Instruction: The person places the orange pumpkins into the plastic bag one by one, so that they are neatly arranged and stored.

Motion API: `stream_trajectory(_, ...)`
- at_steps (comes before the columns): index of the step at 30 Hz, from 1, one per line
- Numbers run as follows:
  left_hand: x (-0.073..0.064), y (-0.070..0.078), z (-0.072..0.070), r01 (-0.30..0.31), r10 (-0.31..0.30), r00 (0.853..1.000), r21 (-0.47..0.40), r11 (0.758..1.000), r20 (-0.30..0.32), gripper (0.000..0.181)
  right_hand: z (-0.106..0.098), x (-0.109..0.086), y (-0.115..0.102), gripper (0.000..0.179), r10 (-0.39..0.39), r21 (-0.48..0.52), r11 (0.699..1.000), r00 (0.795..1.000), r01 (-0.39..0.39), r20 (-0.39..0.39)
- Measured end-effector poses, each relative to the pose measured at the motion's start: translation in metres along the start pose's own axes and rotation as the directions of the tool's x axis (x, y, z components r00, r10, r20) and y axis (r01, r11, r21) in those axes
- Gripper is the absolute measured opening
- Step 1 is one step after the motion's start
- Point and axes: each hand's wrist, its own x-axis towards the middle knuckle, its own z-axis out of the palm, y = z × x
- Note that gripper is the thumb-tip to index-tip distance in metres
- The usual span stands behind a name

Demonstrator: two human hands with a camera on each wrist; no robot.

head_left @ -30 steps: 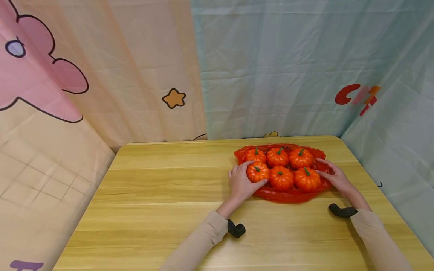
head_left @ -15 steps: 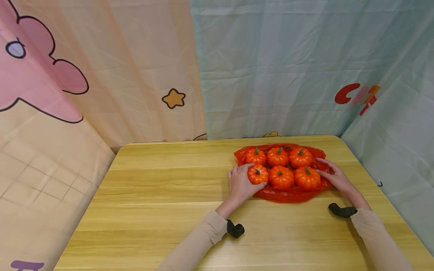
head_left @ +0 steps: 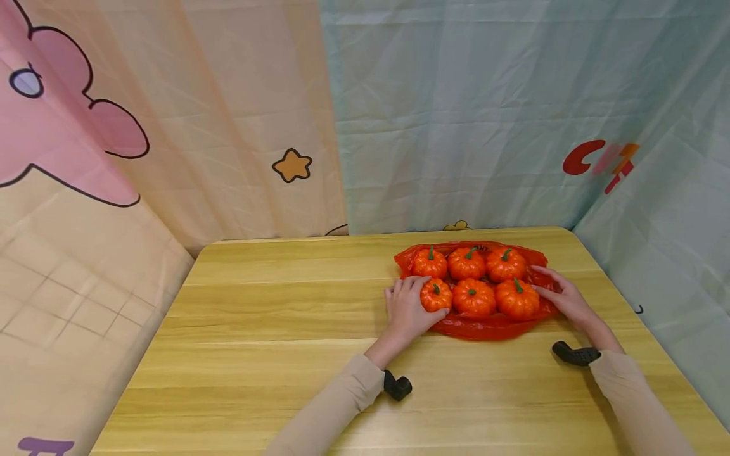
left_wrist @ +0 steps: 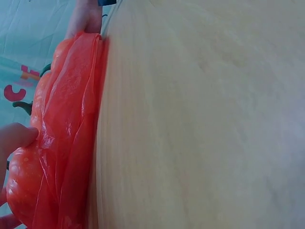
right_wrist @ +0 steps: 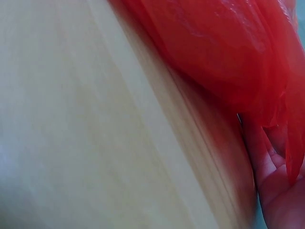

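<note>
Small orange pumpkins with green stems lie in two rows of three on a red plastic bag [head_left: 476,330] at the table's right side. My left hand [head_left: 407,307] grips the front-left pumpkin [head_left: 436,296], thumb on its near side and fingers behind it. In the left wrist view the thumb [left_wrist: 19,136] presses near the bag's raised edge. At the bag's right end, my right hand [head_left: 564,301] rests with extended fingers against the red plastic, beside the front-right pumpkin [head_left: 516,300]. The right wrist view shows bag plastic partly covering that hand's fingers.
The wooden table [head_left: 274,354] extends to the left and in front of the bag. Printed curtains [head_left: 456,126] hang along its back and sides. A black curved device [head_left: 397,385] sits at my left wrist, and another black device [head_left: 575,354] at the right wrist.
My left hand and the front-left pumpkin have shifted slightly toward me and to the right, bringing that pumpkin nearer the front-middle one. The right hand stays in place.
</note>
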Motion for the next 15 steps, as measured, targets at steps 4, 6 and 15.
stream_trajectory(4, 0.0, -0.0001, 0.0005, -0.001, 0.001, 1.0, 0.024, 1.0, 0.018, 0.068, -0.0005, 0.0005, 0.0012, 0.049, -0.015, -0.007, 1.0, 1.0, 0.015, -0.002)
stream_trajectory(6, -0.0001, 0.0, 0.0004, 0.003, -0.004, 0.999, 0.034, 0.999, 0.032, 0.069, -0.0005, 0.0006, 0.0018, 0.049, -0.018, -0.011, 1.0, 1.0, 0.018, -0.004)
stream_trajectory(15, -0.0032, -0.0015, -0.0048, -0.02, 0.02, 0.999, -0.015, 1.0, 0.029, 0.064, -0.001, 0.0002, -0.0005, 0.049, -0.001, -0.001, 1.0, 1.0, 0.001, -0.008)
